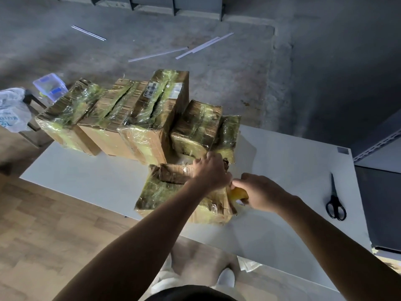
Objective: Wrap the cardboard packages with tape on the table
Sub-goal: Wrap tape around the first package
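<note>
Head view: left fingers [214, 159] curled over package [165, 192] edge, right fingers [249, 178] around tape roll [238, 194], scissors [335, 203] by table [86, 181] edge.

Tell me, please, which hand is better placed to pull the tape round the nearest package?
Right: the right hand grips the yellow tape roll; the left hand holds the tape-wrapped cardboard package.

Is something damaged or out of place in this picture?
Yes. The package nearest the person has a torn, crumpled cardboard top at its far side. Several white strips lie scattered on the floor beyond the table.
</note>
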A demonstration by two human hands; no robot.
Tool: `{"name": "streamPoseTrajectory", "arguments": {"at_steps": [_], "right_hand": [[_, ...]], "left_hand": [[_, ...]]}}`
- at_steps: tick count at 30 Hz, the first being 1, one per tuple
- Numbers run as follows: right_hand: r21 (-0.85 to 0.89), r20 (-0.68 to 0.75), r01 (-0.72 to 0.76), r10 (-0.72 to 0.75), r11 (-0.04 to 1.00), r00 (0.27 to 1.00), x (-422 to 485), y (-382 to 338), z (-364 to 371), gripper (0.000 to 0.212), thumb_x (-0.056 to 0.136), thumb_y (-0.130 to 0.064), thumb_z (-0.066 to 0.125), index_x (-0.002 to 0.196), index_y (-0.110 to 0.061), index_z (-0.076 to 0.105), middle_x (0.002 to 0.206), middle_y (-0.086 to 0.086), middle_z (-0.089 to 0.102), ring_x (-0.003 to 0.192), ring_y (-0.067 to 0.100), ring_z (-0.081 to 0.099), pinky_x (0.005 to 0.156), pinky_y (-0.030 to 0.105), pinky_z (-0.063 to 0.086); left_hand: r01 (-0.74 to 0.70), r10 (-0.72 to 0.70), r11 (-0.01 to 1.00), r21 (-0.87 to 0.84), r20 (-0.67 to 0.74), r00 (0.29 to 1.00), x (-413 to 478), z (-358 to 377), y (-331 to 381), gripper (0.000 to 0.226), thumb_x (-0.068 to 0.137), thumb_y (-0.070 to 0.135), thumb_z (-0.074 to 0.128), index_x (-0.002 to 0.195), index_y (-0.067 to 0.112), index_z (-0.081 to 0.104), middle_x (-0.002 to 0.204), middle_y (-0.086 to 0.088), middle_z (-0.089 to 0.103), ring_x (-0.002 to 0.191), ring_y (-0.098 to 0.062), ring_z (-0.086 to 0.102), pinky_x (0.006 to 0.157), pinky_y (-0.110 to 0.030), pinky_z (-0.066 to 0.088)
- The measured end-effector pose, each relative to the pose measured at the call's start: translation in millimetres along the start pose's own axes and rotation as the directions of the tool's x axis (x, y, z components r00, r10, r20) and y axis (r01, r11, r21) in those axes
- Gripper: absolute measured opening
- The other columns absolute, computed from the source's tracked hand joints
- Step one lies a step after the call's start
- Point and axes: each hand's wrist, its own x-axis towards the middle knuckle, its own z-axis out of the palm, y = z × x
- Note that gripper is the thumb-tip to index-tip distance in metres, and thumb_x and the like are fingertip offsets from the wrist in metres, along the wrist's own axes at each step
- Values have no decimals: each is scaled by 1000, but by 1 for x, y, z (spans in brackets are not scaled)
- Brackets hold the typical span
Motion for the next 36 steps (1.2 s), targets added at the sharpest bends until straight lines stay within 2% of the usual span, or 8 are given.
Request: {"name": "streamPoseTrajectory", "arguments": {"at_steps": [5, 9, 13, 18, 22, 25, 31, 36], "right_hand": [[99, -116, 89, -78, 991, 990, -13, -8, -17, 47, 75, -32, 80, 118, -29, 61, 103, -1, 61, 85, 18, 60, 68, 18, 39], [11, -309, 196, -183, 981, 933, -16, -27, -55, 57, 62, -27, 89, 115, -23, 67, 94, 3, 63, 77, 17, 60, 64, 18, 42], [-76, -387, 256, -265, 964, 883, -10, -43, -93, 64, 64, -26, 86, 123, -30, 60, 104, 2, 61, 84, 19, 59, 71, 25, 40], [129, -412, 302, -226, 945, 883, -6, -46, -108, 74, 78, -19, 76, 139, -39, 40, 116, -14, 48, 93, 5, 47, 72, 18, 38], [56, -432, 306, -253, 950, 865, 14, -64, -110, 68, 76, -25, 65, 137, -38, 39, 103, -1, 57, 84, 12, 50, 70, 25, 37], [-30, -415, 317, -300, 948, 859, 24, -76, -117, 68, 74, -26, 64, 136, -40, 39, 92, 3, 59, 72, 19, 54, 62, 28, 44], [-391, -241, 313, -424, 866, 873, 32, -62, -129, 63, 56, -28, 91, 115, -37, 69, 74, -11, 29, 50, 12, 35, 59, 25, 33], [-331, -148, 288, -351, 898, 925, 29, -56, -132, 80, 73, -24, 77, 138, -52, 39, 81, -10, 40, 61, 14, 48, 63, 26, 36]], "left_hand": [[-144, 111, 965, -220, -157, 981, -16, -17, -19, 24, 87, 24, 56, 106, 10, 56, 106, -7, 52, 94, -18, 48, 84, -34, 38], [-269, 154, 790, -550, -247, 957, -34, -53, -41, 29, 77, 26, 54, 102, 12, 58, 102, -6, 57, 87, -19, 61, 63, -26, 53], [-361, 144, 604, -710, -348, 926, -44, -68, -66, 23, 77, 18, 55, 99, 13, 60, 96, -11, 63, 83, -15, 60, 66, -25, 49], [-318, -10, 319, -893, -338, 941, -56, -73, -88, 27, 81, 8, 50, 105, 4, 61, 93, -3, 66, 89, -13, 59, 75, -25, 48], [-371, 124, 492, -787, -358, 925, -63, -79, -96, 35, 87, 23, 65, 119, 15, 53, 111, -4, 64, 102, -6, 61, 84, -20, 47], [-334, 157, 536, -775, -298, 942, -68, -80, -108, 43, 86, 10, 69, 123, 9, 45, 108, 5, 63, 99, 2, 62, 79, -13, 47], [-272, 92, 581, -767, -270, 958, -79, -82, -144, 35, 87, 8, 65, 112, 0, 42, 96, 2, 62, 89, 0, 61, 73, -18, 50], [-251, 97, 585, -771, -241, 966, -80, -82, -162, 31, 86, 4, 64, 109, 5, 44, 96, 0, 61, 88, 1, 60, 74, -18, 49]]}}
